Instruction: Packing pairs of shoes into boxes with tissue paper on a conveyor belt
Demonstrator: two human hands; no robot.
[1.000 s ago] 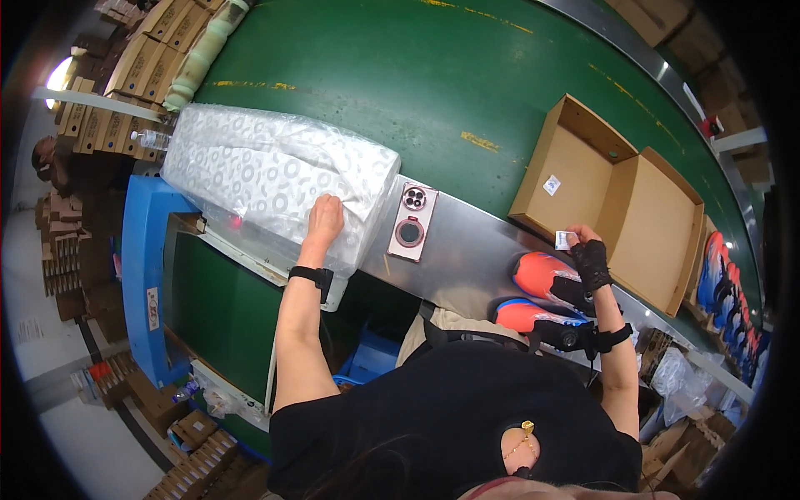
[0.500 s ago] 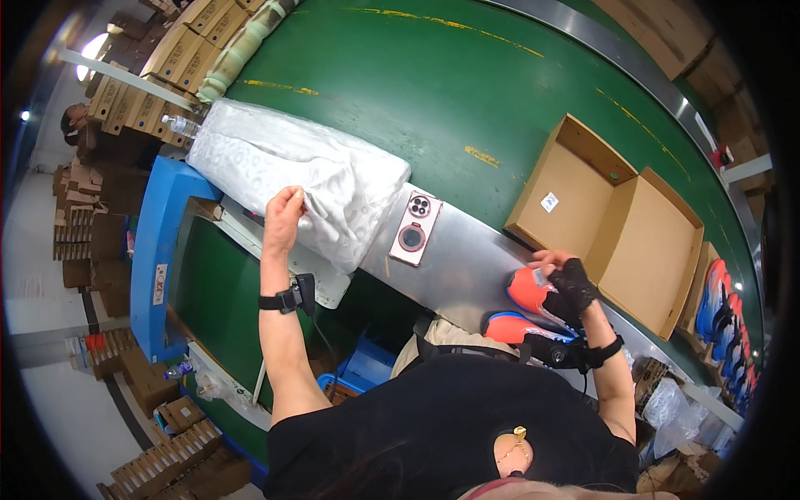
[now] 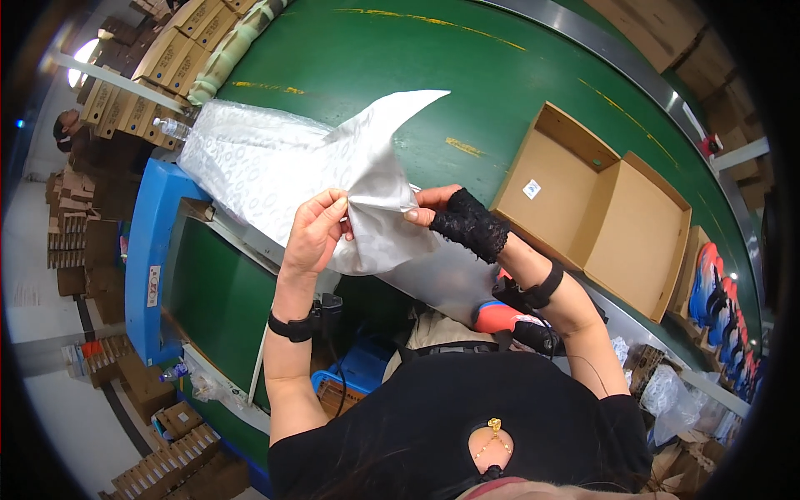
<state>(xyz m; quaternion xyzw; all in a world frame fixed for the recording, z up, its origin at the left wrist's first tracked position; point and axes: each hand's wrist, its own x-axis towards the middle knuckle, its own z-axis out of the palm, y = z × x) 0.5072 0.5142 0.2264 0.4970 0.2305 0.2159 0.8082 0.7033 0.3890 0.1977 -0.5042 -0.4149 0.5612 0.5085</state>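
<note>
A stack of thin white patterned wrapping paper (image 3: 258,158) lies at the left of the bench. Its near right end is lifted, with one corner sticking up over the green belt. My left hand (image 3: 317,229) pinches the lifted paper between thumb and fingers. Just to its right, my right hand (image 3: 454,218), in a black lace fingerless glove, pinches the same paper at its edge. An open brown shoebox (image 3: 575,208) with a white label inside stands right of my hands. A red-orange shoe (image 3: 500,317) lies close to my body, partly hidden by my right arm.
A green conveyor belt (image 3: 400,58) runs beyond the metal ledge. A blue machine frame (image 3: 150,258) and a water bottle (image 3: 172,127) are on the left. More colourful shoes (image 3: 721,292) line the right side. Another person (image 3: 71,129) is at the far left.
My right hand has left the shoes and moved left to the paper. The paper's end has been raised and now covers the spot where the phone lay.
</note>
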